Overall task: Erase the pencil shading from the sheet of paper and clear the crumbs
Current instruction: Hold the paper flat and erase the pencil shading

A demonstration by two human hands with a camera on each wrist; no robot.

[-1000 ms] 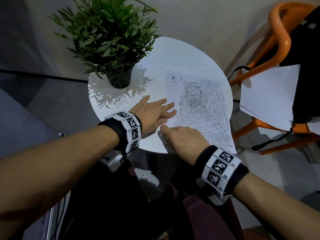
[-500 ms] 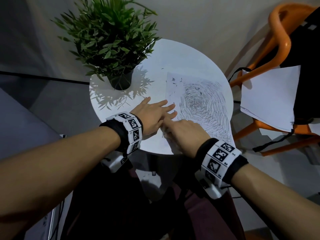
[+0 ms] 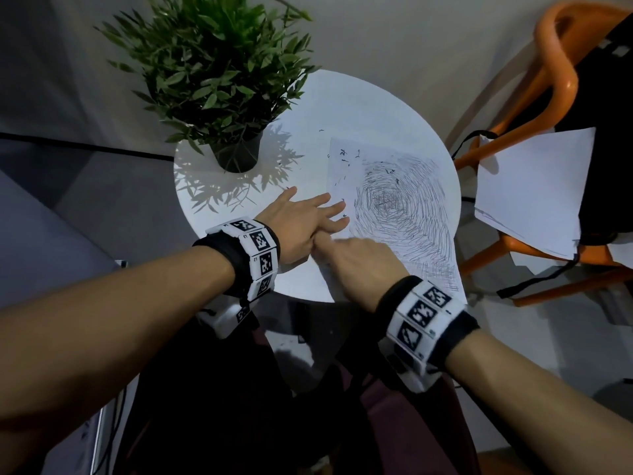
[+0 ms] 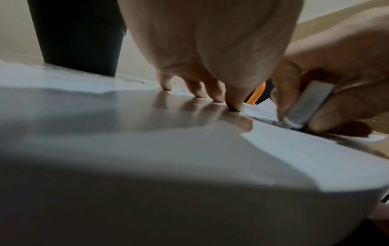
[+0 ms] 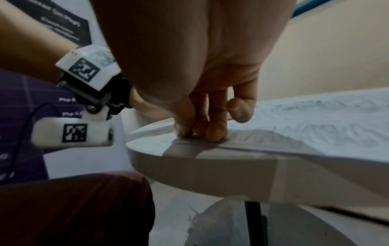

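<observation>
Green potted plant (image 3: 219, 80) sits far left on the white round surface (image 3: 359, 108). Left hand (image 3: 301, 228) lies flat, fingers straight, pinning the sheet of paper's (image 3: 394, 207) left edge. Right hand (image 3: 359, 265) pinches an eraser (image 4: 305, 106) against the paper's near corner. Pencil shading (image 3: 411, 214) looks mostly intact, crumbs (image 3: 342, 159) scattered near the top: early stage, most erasing and clearing left. Orange chair (image 3: 561, 84) right.
</observation>
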